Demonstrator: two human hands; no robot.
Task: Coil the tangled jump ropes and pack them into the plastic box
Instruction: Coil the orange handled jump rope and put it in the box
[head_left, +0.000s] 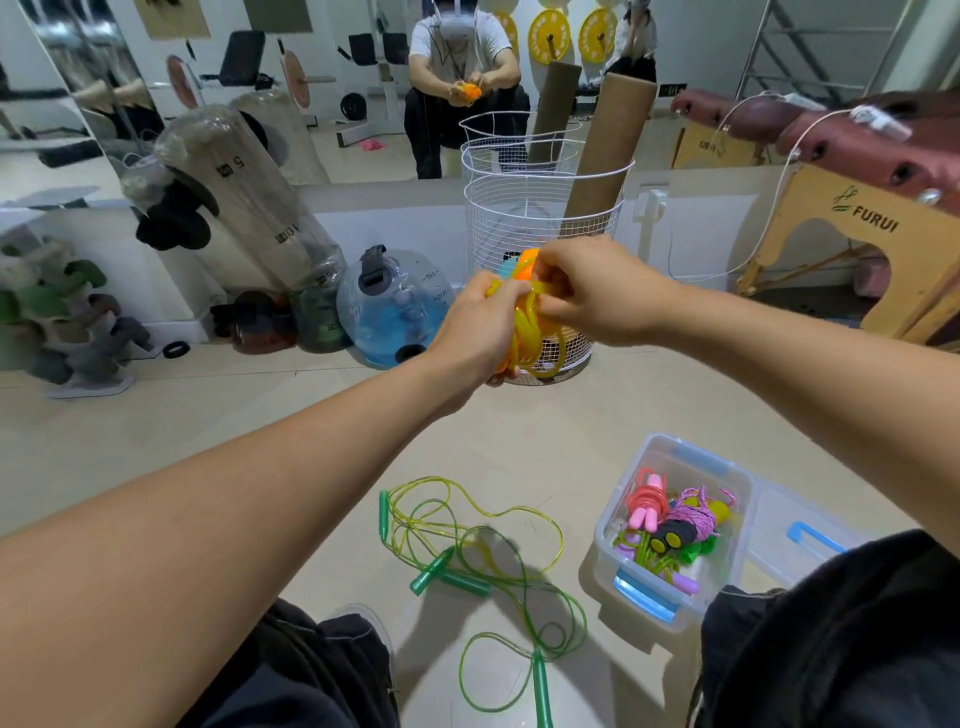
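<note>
I hold a coiled yellow jump rope with orange handles (530, 332) up in front of me. My left hand (480, 325) grips the bundle of loops and handles. My right hand (592, 291) pinches a strand at the top of the bundle. On the floor between my knees lie tangled green and yellow-green jump ropes (467, 561) with green handles. To the right stands the clear plastic box (608, 530) with blue latches, holding several coiled ropes in pink, purple, black and green.
The box lid (810, 535) lies right of the box. A white wire basket (524, 218) with cardboard tubes stands behind my hands. Water weights and dumbbells (67, 312) line the mirror wall at left. A wooden table (852, 244) is at right.
</note>
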